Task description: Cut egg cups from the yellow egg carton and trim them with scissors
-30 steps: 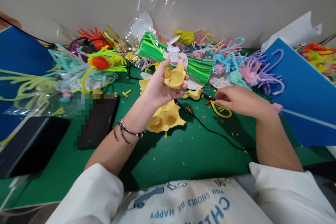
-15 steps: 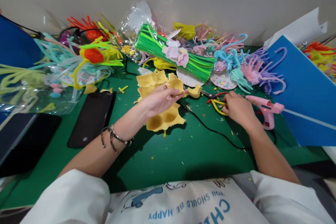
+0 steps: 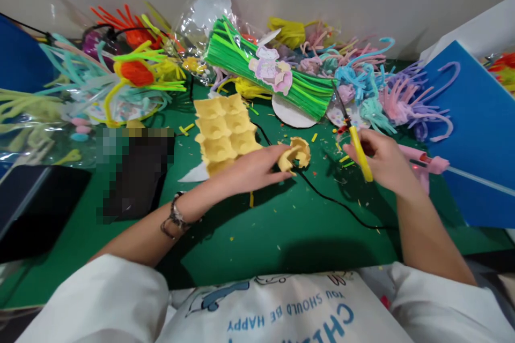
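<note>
My left hand [image 3: 263, 167] pinches a small cut piece of yellow egg carton [image 3: 301, 151] between thumb and fingers, a little above the green table. A larger egg carton section [image 3: 225, 131] with several cups lies behind and left of that hand, with a white paper scrap [image 3: 195, 173] under its near edge. My right hand [image 3: 382, 159] is closed around scissors with yellow handles [image 3: 361, 156]. Their dark blades point up and away, apart from the carton piece. Behind my right wrist lies a pink glue gun [image 3: 426, 165], partly hidden, with a clear glue stick.
A packed bundle of green pipe cleaners [image 3: 265, 67] lies at the back amid colourful pipe-cleaner shapes [image 3: 362, 83]. A blue board [image 3: 475, 139] stands right. A dark phone [image 3: 140, 177] and a black device [image 3: 40, 209] are left. A black cable [image 3: 333, 201] crosses the table among yellow scraps.
The large carton section now lies on the table, out of my left hand. The small piece has come off it and moved nearer me. The scissors have swung upward, away from the carton.
</note>
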Available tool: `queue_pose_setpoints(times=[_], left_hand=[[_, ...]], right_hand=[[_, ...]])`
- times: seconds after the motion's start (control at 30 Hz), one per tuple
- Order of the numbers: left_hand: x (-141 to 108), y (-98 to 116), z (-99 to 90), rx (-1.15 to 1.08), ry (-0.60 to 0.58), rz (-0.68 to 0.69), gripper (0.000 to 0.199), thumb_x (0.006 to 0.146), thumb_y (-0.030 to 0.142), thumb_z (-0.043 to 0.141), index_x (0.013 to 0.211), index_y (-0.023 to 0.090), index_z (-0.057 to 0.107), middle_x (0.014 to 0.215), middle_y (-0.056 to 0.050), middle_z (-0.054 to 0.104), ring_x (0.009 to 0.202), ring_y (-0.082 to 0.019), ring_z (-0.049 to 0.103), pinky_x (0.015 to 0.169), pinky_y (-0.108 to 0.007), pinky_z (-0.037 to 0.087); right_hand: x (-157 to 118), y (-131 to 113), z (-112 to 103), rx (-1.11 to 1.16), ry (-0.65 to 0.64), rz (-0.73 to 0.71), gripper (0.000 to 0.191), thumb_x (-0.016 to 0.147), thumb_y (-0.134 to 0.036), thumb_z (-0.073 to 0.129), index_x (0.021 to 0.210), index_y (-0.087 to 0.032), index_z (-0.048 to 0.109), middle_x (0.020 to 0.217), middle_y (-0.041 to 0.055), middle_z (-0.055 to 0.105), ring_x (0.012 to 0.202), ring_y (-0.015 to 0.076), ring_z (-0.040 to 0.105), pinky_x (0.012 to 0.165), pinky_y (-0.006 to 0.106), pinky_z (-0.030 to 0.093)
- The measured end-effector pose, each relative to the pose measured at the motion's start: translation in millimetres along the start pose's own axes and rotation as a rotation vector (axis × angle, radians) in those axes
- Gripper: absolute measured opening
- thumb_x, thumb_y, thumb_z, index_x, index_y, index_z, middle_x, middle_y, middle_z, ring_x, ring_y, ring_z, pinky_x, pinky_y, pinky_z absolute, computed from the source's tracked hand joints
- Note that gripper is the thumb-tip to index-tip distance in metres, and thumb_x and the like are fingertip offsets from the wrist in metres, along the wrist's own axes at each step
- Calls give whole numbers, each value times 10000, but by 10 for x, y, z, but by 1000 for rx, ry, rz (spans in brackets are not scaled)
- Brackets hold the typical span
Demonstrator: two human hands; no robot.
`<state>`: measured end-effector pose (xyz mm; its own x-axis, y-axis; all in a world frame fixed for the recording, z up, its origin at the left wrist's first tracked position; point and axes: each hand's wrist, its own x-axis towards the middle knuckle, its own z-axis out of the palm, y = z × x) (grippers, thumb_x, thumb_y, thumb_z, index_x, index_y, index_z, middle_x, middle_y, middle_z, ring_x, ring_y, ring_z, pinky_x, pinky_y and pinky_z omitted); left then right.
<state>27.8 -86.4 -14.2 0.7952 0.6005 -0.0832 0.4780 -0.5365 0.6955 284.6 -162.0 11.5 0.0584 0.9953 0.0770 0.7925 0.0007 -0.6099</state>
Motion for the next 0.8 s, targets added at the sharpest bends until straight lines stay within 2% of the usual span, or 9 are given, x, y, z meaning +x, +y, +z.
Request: queue_pose_setpoints(times=[0.07, 0.1, 0.17, 0.23, 0.3, 0.4, 0.5, 0.63, 0.8], left_hand=[[8, -77, -145, -6, 48, -88, 344, 787, 418, 573, 1017, 165, 537, 800, -43, 609, 720, -194, 579, 634, -279, 427], [4, -103, -194, -71, 120, -125, 322, 771, 413, 588, 971, 165, 535, 750, -21, 581, 682, -175, 557, 603, -265, 412], [-22, -114, -216, -326, 200, -166, 312, 765, 396, 593, 961, 168, 510, 713, 6, 565, 648, -142, 549, 598, -246, 425], [-65, -62, -140, -567, 167, -193, 314, 773, 387, 584, 970, 161, 490, 730, 3, 600, 669, -134, 581, 627, -245, 460], [-113, 27, -14, -712, 173, -170, 380, 753, 356, 617, 1044, 159, 472, 893, -26, 641, 801, -142, 611, 719, -254, 491], [-176, 164, 158, -819, 190, -78, 454, 747, 359, 637, 1105, 156, 444, 1082, -69, 618, 899, -151, 611, 805, -270, 502], [-229, 257, 286, -874, 167, -59, 372, 799, 406, 589, 1032, 153, 447, 959, -59, 614, 740, -121, 607, 730, -265, 525], [-260, 291, 459, -971, 154, -53, 340, 813, 426, 584, 976, 175, 423, 817, -4, 557, 641, -98, 588, 655, -246, 533], [-229, 188, 545, -911, 302, -37, 335, 788, 441, 620, 922, 183, 451, 836, -24, 594, 771, -137, 615, 753, -270, 542]], right_hand=[[33, -32, 90, 125, 0, 34, 247, 773, -429, 546, 692, -220, 443, 624, -31, 423, 538, 110, 377, 508, 266, 309], [42, -46, 134, 169, -4, 51, 218, 775, -409, 540, 708, -221, 452, 616, -33, 433, 526, 110, 387, 502, 265, 317], [42, -65, 222, 214, 15, 73, 176, 777, -371, 533, 723, -222, 457, 601, -40, 440, 506, 106, 390, 494, 259, 320], [24, -68, 304, 213, 60, 35, 209, 771, -374, 546, 689, -220, 432, 592, -48, 417, 502, 95, 365, 495, 252, 310], [-5, -64, 373, 188, 85, -45, 287, 771, -417, 558, 649, -218, 391, 592, -50, 389, 515, 91, 341, 502, 249, 293], [-55, -65, 435, 134, 25, -162, 360, 798, -501, 513, 637, -220, 354, 614, -38, 367, 551, 107, 341, 523, 261, 283], [-103, -85, 457, 57, -42, -240, 356, 816, -544, 455, 701, -219, 370, 690, -13, 385, 614, 135, 376, 569, 278, 313], [-157, -110, 464, -119, -135, -248, 422, 772, -621, 474, 811, -207, 396, 810, 26, 433, 675, 160, 420, 584, 285, 335], [-184, -114, 470, -386, -220, -248, 516, 742, -685, 455, 883, -188, 457, 863, 48, 467, 652, 172, 471, 523, 274, 287]])
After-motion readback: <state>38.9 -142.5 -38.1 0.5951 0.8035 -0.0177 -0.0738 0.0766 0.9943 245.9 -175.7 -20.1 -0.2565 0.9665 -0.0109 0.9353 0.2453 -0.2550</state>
